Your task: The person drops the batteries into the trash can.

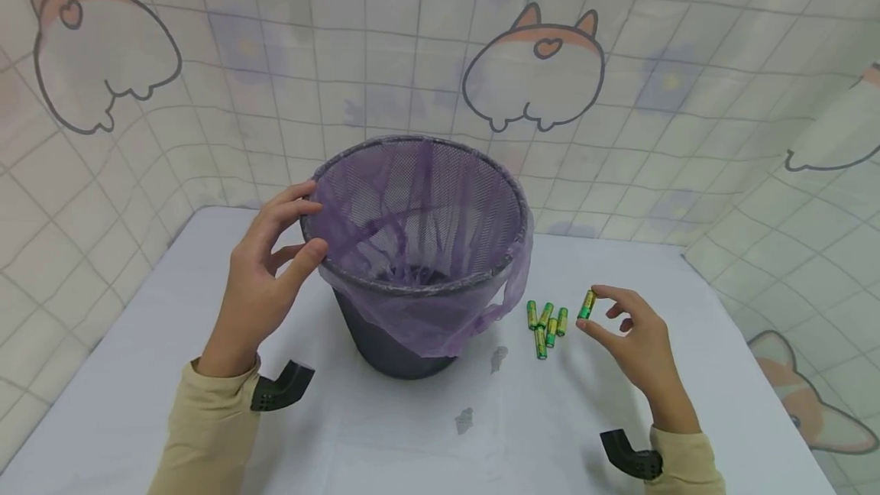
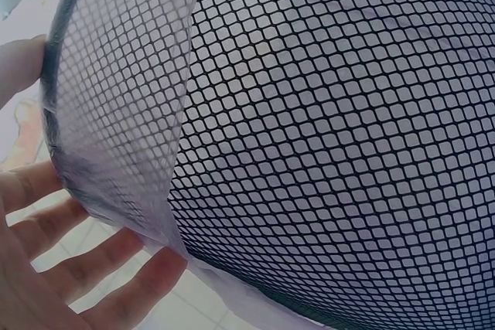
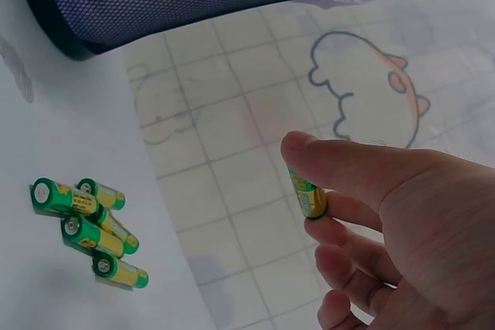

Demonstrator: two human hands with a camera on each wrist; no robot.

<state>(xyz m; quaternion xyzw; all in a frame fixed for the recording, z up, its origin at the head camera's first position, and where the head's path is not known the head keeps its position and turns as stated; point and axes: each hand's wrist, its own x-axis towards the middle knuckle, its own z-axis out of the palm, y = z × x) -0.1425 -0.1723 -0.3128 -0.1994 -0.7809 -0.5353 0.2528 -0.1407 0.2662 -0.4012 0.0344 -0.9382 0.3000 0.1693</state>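
A black mesh waste bin (image 1: 392, 342) lined with a purple plastic bag (image 1: 426, 319) stands upright on the table. My left hand (image 1: 257, 273) rests at its left rim, thumb and fingers spread along the edge. The left wrist view has the bin's mesh (image 2: 332, 121) close up, with the fingertips touching the rim at the left. Between thumb and fingertips, my right hand (image 1: 635, 338) pinches a green and yellow battery (image 1: 587, 304) above the table, apart from the bin. Several matching batteries (image 1: 541, 342) lie in a loose cluster between that hand and the bin.
The white table (image 1: 385, 434) has two grey marks (image 1: 464, 421) on its surface. Behind and beside it hangs a checked cloth (image 1: 385, 29) with cartoon corgis. A black wrist device (image 1: 282, 388) sticks out from each sleeve.
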